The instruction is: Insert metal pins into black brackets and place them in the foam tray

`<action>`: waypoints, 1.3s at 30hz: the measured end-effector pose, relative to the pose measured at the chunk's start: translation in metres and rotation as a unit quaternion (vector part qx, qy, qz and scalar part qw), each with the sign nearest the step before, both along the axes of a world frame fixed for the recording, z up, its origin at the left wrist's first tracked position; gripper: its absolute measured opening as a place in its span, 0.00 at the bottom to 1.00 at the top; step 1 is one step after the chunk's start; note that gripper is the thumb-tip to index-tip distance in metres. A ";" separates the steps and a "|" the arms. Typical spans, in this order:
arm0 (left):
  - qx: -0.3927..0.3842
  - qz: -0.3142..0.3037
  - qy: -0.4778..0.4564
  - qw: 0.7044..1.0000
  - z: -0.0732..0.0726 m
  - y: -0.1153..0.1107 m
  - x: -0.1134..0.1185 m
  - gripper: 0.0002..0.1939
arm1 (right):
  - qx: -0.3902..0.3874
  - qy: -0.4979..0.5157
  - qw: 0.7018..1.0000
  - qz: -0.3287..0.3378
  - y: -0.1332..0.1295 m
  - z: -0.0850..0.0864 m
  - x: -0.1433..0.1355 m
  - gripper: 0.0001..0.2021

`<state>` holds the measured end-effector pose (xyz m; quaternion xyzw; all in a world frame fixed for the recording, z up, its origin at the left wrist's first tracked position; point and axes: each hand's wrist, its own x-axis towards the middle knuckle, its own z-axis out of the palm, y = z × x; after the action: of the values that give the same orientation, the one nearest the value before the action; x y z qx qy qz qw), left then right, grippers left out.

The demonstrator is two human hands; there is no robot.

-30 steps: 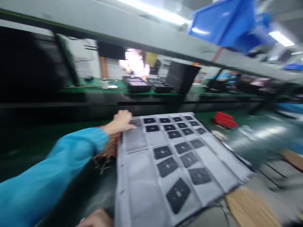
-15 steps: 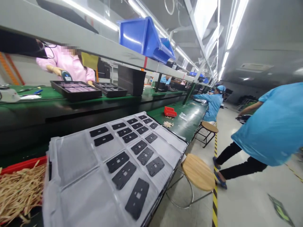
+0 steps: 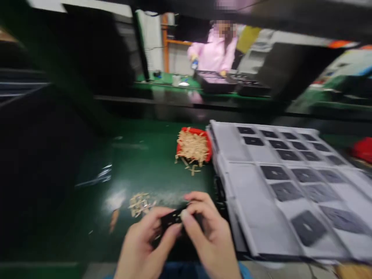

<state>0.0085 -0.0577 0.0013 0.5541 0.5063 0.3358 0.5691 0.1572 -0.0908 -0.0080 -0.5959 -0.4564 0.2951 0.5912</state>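
Observation:
A small black flat plate [image 3: 172, 219] is between my two hands, low in the middle of the head view and over the green bench. My left hand [image 3: 145, 242] grips its left end, thumb on top. My right hand [image 3: 207, 232] closes on its right end with thumb and fingers; most of that end is covered. Just beyond my left hand lies a loose pile of short pale strips [image 3: 141, 203]. Further off, a red bin [image 3: 208, 145] is heaped with pale strips [image 3: 192, 145], some spilling over its front. Motion blurs fine detail.
To the right lies a large white compartmented tray [image 3: 250, 201] holding rows of black plates [image 3: 308, 228]. A clear plastic bag [image 3: 106, 173] lies on the green bench [image 3: 157, 170] at left. Across the line a person in pink [image 3: 217, 52] works over black trays [image 3: 216, 83].
The view has swung left from the aisle and tray to the bench in front of me. Both my hands, holding a black plate, are now in view; they were out of sight before.

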 end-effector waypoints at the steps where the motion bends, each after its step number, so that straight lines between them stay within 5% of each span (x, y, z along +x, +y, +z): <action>1: 0.007 -0.015 0.005 1.000 0.002 0.000 0.001 0.10 | 0.012 0.007 1.000 0.024 0.002 0.000 0.005 0.05; 5: 0.036 -0.067 0.030 0.997 0.005 0.005 0.004 0.08 | 0.020 -0.001 0.998 0.066 0.004 0.001 0.010 0.05; 14: 0.113 -0.066 0.035 0.991 0.005 0.007 -0.006 0.12 | -0.066 -0.021 0.990 0.120 0.005 0.005 0.014 0.04; 23: 0.142 -0.090 0.087 0.982 0.008 0.004 -0.014 0.16 | -0.067 -0.058 0.984 0.154 0.008 0.009 0.013 0.03; 30: 0.190 -0.102 0.160 0.963 0.006 -0.006 -0.029 0.20 | -0.039 -0.110 0.983 0.143 0.007 0.011 0.013 0.04; 39: 0.211 -0.044 0.137 0.967 0.008 -0.007 -0.007 0.13 | 0.027 -0.231 0.971 0.058 0.003 0.019 -0.004 0.05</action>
<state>0.0019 -0.0643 0.0092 0.7237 0.4724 0.3307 0.3792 0.1533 -0.0881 0.0109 -0.6047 -0.6217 0.1710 0.4676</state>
